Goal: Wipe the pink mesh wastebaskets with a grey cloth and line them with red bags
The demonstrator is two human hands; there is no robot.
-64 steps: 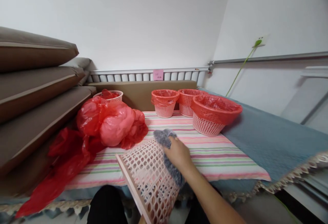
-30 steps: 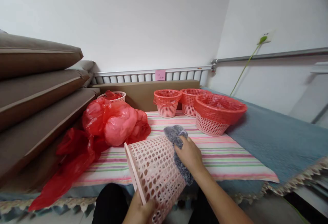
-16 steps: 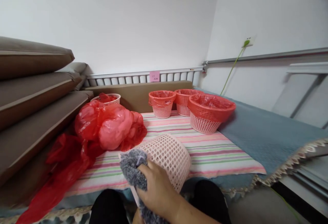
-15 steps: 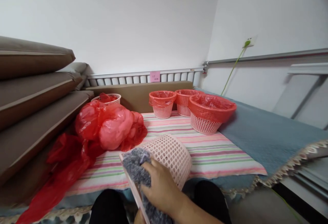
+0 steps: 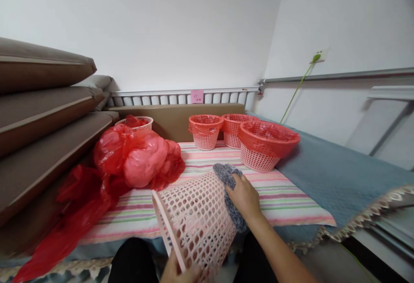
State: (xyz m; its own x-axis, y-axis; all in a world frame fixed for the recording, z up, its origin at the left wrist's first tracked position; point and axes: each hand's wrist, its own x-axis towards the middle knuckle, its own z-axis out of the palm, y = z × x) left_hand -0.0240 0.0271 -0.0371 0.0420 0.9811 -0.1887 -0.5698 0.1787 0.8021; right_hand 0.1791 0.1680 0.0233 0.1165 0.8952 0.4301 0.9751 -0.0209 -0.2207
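Seen from the head view, a pale pink basket (image 5: pixel 202 216) lies tipped on its side above the person's knees, its mouth towards the left, at the near edge of the striped sheet (image 5: pixel 297 207). The left hand (image 5: pixel 180 270), partly cut off below, is closed around the basket's rim. The right hand (image 5: pixel 245 196) has its fingers curled around a grey cloth (image 5: pixel 234 216), bunched against the base end.

I'd worry about that one-handed rim grip: a hard push from the right could twist the basket loose and drop it between the knees. The fluffy cloth might also snag in the lattice holes, and a wide swing leftwards could knock the heap of red bags (image 5: pixel 147 162).

Counting up: five baskets, namely the held one, three red-lined baskets (image 5: pixel 206 139) standing upright, and one white-rimmed basket (image 5: pixel 148 123) behind the heap; one cloth; one pink note (image 5: pixel 197 96); at least three stacked cushions (image 5: pixel 48 104). The bags overlap too much to count.
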